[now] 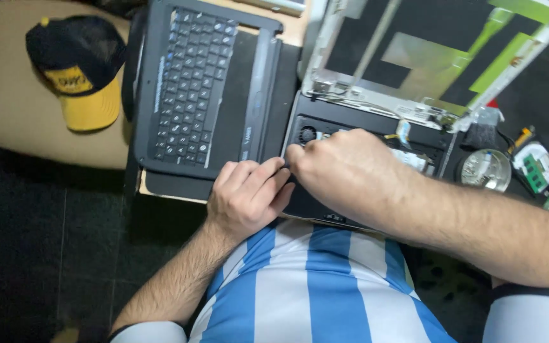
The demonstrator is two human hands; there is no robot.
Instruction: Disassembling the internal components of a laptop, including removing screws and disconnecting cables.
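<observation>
Pressing curled left hand (247,194) and right hand (344,168) fingertips on left edge of open black laptop base (363,124); grip hidden, cannot tell.

Laptop base (363,127) matt black plastic; keyboard panel (204,89) matt plastic; cap (81,70) cloth.

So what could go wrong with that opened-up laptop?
Both the left hand and right hand press at the corner of the open laptop base; a slip might hurt the thin cables by the hinge. The loose keyboard panel overhangs the table edge and could perhaps slide off.
</observation>
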